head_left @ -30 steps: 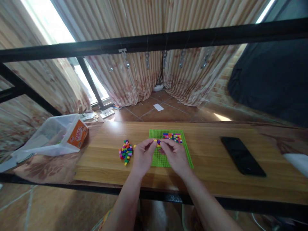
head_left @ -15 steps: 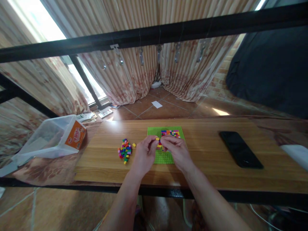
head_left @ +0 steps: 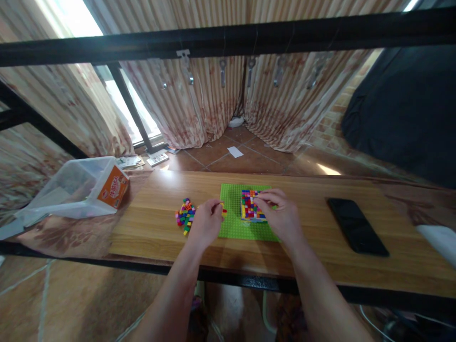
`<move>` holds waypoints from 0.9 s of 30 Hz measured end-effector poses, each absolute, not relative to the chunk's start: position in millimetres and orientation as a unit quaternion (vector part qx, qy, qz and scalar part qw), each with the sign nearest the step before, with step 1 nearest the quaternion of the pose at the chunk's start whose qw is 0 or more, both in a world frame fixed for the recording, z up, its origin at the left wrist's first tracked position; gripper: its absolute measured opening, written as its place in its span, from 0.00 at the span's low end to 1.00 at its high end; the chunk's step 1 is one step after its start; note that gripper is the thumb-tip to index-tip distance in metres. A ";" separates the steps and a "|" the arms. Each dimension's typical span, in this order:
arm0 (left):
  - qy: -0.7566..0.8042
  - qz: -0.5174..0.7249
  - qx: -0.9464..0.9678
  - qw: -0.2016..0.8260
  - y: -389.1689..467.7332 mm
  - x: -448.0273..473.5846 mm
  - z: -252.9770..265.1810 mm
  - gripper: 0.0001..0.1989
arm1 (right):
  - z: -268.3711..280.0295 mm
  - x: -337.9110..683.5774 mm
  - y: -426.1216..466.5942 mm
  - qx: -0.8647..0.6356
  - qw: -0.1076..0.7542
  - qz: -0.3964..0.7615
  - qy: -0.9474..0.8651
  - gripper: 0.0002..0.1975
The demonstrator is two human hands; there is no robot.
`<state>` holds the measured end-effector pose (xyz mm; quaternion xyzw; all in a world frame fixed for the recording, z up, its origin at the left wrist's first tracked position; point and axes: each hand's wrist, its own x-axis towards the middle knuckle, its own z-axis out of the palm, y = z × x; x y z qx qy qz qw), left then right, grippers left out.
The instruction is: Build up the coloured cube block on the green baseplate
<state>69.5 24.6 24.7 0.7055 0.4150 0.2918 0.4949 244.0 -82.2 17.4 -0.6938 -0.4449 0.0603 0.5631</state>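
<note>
A block of many-coloured toy bricks [head_left: 249, 209] stands built up on a green baseplate [head_left: 233, 230]. My left hand [head_left: 206, 222] is closed at the plate's left edge, with small yellow and red toy bricks [head_left: 224, 211] showing past its fingertips. My right hand [head_left: 283, 214] reaches over the built block from the right, thumb and fingers pinched together at its top. Whatever lies between those fingertips is too small to make out. Left of my left hand lies a loose heap of coloured toy bricks [head_left: 185, 216].
A black phone [head_left: 357, 225] lies on the wooden table [head_left: 149, 223] to the right. At the left stands a clear plastic bin [head_left: 76, 178] with an orange label. A black metal bar [head_left: 228, 40] with hanging clips crosses beyond the table.
My hands, together over the plate before, have moved apart. The left went left with yellow and red bricks; the right went right onto the built block, now more visible. The view has shifted slightly.
</note>
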 end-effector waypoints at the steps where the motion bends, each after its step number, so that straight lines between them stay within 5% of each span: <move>1: 0.413 0.278 0.715 0.491 24.4 69.2 22.5 0.12 | 16.6 244.4 -82.4 -0.702 0.543 0.050 -0.458 0.08; 16: 0.335 0.233 0.769 0.491 -0.9 86.5 25.6 0.18 | 10.5 238.5 -80.9 -0.729 0.417 -0.030 -0.542 0.08; 27: 0.301 0.255 0.767 0.507 -5.3 94.0 24.2 0.18 | 10.3 234.4 -78.9 -0.745 0.408 -0.044 -0.527 0.08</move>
